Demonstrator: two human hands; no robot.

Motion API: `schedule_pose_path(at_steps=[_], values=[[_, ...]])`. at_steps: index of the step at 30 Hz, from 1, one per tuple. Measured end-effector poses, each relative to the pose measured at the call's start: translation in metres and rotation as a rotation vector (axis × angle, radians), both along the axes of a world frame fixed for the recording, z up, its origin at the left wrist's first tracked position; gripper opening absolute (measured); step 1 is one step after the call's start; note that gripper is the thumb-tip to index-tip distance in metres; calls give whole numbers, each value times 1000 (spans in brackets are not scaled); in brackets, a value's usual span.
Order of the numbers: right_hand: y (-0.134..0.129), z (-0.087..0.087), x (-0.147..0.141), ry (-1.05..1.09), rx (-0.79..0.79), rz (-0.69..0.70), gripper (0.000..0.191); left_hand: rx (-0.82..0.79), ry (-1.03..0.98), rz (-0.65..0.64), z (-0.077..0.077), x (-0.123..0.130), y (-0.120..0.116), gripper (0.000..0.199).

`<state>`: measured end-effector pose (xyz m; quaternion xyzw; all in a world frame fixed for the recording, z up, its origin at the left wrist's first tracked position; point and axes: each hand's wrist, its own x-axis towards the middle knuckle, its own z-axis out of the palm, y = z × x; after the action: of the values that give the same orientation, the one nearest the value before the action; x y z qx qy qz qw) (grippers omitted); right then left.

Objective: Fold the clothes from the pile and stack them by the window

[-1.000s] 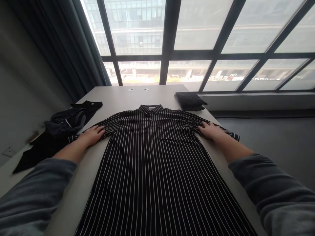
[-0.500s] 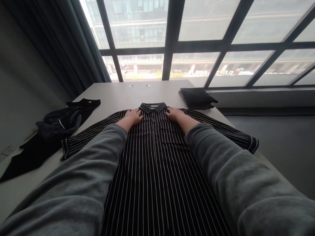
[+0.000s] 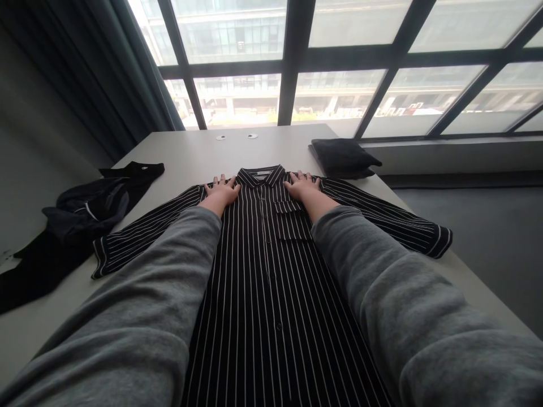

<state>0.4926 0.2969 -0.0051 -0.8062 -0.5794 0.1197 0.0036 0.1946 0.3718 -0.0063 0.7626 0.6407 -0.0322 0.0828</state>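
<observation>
Head view: I see the striped shirt (image 3: 263,282) flat on the bench (image 3: 186,150), collar (image 3: 260,177) at twelve o'clock; left grip (image 3: 223,190) at eleven, right grip (image 3: 303,185) at one, both spread on its shoulders (image 3: 330,185). Probably smoothing; next calls for even pressure.

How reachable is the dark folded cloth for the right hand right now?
Probably yes: the right hand lies spread on the striped shirt near its collar, and the dark folded cloth sits beyond on the table, with nothing visible standing between them.
</observation>
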Motion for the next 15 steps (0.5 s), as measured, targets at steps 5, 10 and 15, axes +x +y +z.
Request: schedule_pose_path(at_steps=[5,10,15], values=[[-3,3,-4,7,-7,-52,82,112,92,71,4,12,-7,76],[-3,1,-2,25,13,-27,83,167,6,-257,3,24,-30,72],[-9,-4,-1,-12,208,144,74,2,-34,-185,-4,26,-28,78]])
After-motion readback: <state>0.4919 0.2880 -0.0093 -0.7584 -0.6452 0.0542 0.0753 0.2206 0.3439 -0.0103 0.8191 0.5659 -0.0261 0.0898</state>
